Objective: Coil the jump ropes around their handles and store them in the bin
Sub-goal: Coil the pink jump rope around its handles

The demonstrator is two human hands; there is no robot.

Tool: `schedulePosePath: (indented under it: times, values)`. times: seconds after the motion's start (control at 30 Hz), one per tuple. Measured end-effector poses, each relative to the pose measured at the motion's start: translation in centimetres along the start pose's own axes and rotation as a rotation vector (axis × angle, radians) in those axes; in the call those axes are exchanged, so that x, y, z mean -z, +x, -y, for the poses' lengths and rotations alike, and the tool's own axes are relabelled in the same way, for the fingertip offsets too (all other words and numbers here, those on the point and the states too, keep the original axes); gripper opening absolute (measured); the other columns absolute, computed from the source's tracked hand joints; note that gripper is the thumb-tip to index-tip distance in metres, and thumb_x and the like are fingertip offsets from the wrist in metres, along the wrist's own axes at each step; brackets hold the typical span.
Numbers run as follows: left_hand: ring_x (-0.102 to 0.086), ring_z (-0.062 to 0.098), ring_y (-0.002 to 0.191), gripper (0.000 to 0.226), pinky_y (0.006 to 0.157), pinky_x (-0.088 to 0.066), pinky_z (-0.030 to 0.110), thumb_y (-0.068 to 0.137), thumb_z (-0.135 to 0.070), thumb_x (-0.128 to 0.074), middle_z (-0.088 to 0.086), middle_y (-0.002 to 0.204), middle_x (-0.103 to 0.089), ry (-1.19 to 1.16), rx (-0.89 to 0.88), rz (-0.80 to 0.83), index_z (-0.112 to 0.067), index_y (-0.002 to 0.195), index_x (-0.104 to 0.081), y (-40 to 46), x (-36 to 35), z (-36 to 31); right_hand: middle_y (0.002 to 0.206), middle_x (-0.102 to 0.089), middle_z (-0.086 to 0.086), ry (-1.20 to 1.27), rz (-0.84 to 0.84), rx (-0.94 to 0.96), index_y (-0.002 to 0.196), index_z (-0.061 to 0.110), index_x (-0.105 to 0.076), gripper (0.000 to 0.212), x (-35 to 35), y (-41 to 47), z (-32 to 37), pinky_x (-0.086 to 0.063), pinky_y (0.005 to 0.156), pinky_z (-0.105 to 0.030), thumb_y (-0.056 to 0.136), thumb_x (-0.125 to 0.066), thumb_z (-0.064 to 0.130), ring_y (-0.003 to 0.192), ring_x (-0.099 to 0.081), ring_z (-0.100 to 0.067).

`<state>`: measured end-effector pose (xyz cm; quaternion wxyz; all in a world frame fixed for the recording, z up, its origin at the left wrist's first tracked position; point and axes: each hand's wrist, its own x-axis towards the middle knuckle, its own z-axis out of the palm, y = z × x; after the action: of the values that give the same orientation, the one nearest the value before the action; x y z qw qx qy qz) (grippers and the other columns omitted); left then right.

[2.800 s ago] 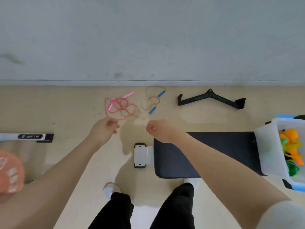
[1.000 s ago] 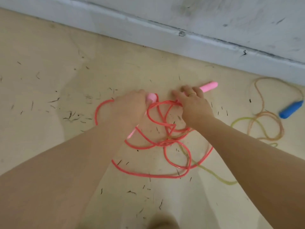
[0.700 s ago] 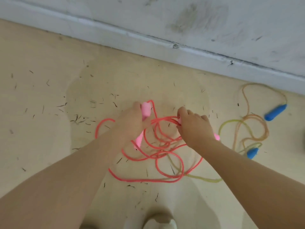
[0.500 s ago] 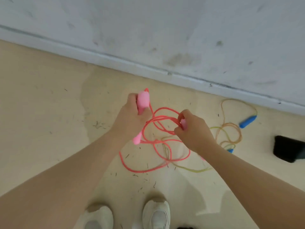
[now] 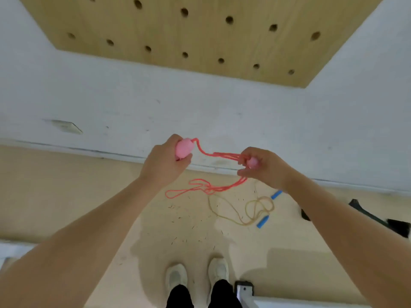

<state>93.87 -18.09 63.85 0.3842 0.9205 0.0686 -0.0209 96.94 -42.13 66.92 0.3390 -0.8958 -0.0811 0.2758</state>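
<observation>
I hold the pink jump rope up in front of me. My left hand point(image 5: 164, 163) grips one pink handle point(image 5: 184, 148) and my right hand point(image 5: 263, 167) grips the other pink handle point(image 5: 252, 162) together with a few strands. The red cord point(image 5: 219, 154) stretches between both hands, and its loops point(image 5: 200, 188) hang down from my right hand. A second rope with a yellowish cord point(image 5: 246, 210) and two blue handles point(image 5: 262, 221) lies loose on the floor below my right hand. The bin is out of view.
A grey wall with a wooden pegboard point(image 5: 195, 32) stands straight ahead. A black bar attachment point(image 5: 375, 218) lies on the floor at the right. My shoes point(image 5: 198, 276) stand at the bottom, next to the bench end point(image 5: 244, 290).
I have stood up from the floor, lifting both pink handles and the red cord with me. The cord went from a tangle on the floor to hanging loops between my hands.
</observation>
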Motion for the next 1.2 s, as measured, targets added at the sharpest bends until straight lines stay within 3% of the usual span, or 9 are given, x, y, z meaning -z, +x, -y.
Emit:
schedulePosePath:
  times: [0.1,0.17,0.27,0.43,0.6,0.7,0.9,1.07,1.2]
  values:
    - [-0.052,0.020,0.071,0.029,0.061,-0.037,0.030,0.084,-0.044,-0.060,0.000,0.077,-0.059,-0.131,0.075,0.111,-0.016,0.093,-0.060,-2.7,4.6,-5.4,0.066,-0.050,0.001,0.213,-0.123,-0.072,0.076,0.011,-0.057,0.017,3.5,-5.6,4.9,-0.039,0.057,-0.019,0.090,-0.057,0.022,0.059,-0.045,-0.013]
    - [-0.044,0.016,0.055,0.041,0.055,-0.034,0.029,0.080,-0.058,-0.055,-0.004,0.060,-0.052,-0.321,0.088,0.182,-0.017,0.077,-0.058,-4.8,6.6,-8.5,0.056,-0.047,-0.002,0.281,-0.209,-0.116,0.067,0.009,-0.053,0.034,4.8,-8.6,7.2,-0.038,0.056,-0.024,0.095,-0.047,0.028,0.051,-0.044,-0.016]
    - [-0.027,0.013,0.041,0.042,0.047,-0.022,0.025,0.089,-0.047,-0.052,-0.007,0.042,-0.033,-0.703,0.158,0.219,-0.012,0.067,-0.045,-7.6,8.2,-11.7,0.055,-0.047,-0.006,0.660,-0.345,-0.083,0.062,0.010,-0.048,0.037,5.8,-12.1,9.2,-0.037,0.052,-0.026,0.096,-0.040,0.020,0.049,-0.042,-0.020]
    - [-0.029,0.013,0.040,0.035,0.047,-0.026,0.024,0.093,-0.037,-0.047,-0.002,0.045,-0.035,-0.955,0.158,0.209,-0.013,0.066,-0.049,-10.7,9.5,-15.2,0.058,-0.063,-0.009,1.404,-0.362,0.088,0.077,0.010,-0.047,0.025,7.5,-17.2,11.6,-0.046,0.056,-0.025,0.097,-0.032,0.014,0.055,-0.053,-0.021]
    - [-0.060,0.020,0.058,0.032,0.063,-0.053,0.033,0.093,-0.039,-0.049,0.007,0.070,-0.054,-0.821,0.032,0.298,-0.010,0.080,-0.051,-14.1,8.9,-19.2,0.083,-0.073,-0.009,1.052,-0.122,0.150,0.087,0.010,-0.048,0.016,5.7,-21.4,11.5,-0.040,0.065,-0.027,0.098,-0.037,0.016,0.072,-0.063,-0.019]
    - [-0.069,0.031,0.078,0.038,0.080,-0.057,0.044,0.097,-0.040,-0.044,0.020,0.095,-0.064,-0.685,0.010,0.411,-0.005,0.094,-0.056,-17.7,7.1,-20.9,0.081,-0.068,-0.009,0.994,-0.011,0.158,0.089,0.003,-0.052,0.013,4.2,-24.4,9.6,-0.052,0.060,-0.023,0.097,-0.044,0.009,0.068,-0.069,-0.016]
    - [-0.067,0.037,0.080,0.019,0.080,-0.056,0.050,0.093,-0.027,-0.055,0.013,0.093,-0.068,-0.739,0.087,0.525,-0.010,0.101,-0.056,-25.5,3.6,-22.6,0.080,-0.061,-0.013,0.925,-0.066,0.145,0.075,0.003,-0.059,0.017,2.5,-30.0,4.3,-0.051,0.084,-0.034,0.091,-0.055,0.009,0.075,-0.060,-0.020]
    - [-0.068,0.037,0.087,0.037,0.082,-0.055,0.050,0.081,-0.005,-0.070,0.018,0.098,-0.069,-0.684,0.084,0.537,-0.006,0.114,-0.055,-31.0,2.7,-23.4,0.075,-0.062,-0.014,0.826,-0.063,0.200,0.076,0.001,-0.058,0.014,0.9,-33.9,3.3,-0.052,0.074,-0.038,0.089,-0.058,0.007,0.071,-0.060,-0.027]
    - [-0.063,0.023,0.068,0.020,0.071,-0.056,0.038,0.078,0.002,-0.069,0.011,0.079,-0.066,-0.541,0.080,0.448,-0.007,0.094,-0.062,-34.1,3.6,-24.1,0.071,-0.062,-0.006,0.572,-0.105,0.262,0.075,0.005,-0.061,0.022,0.4,-36.2,3.4,-0.054,0.069,-0.024,0.092,-0.056,0.016,0.066,-0.059,-0.013]
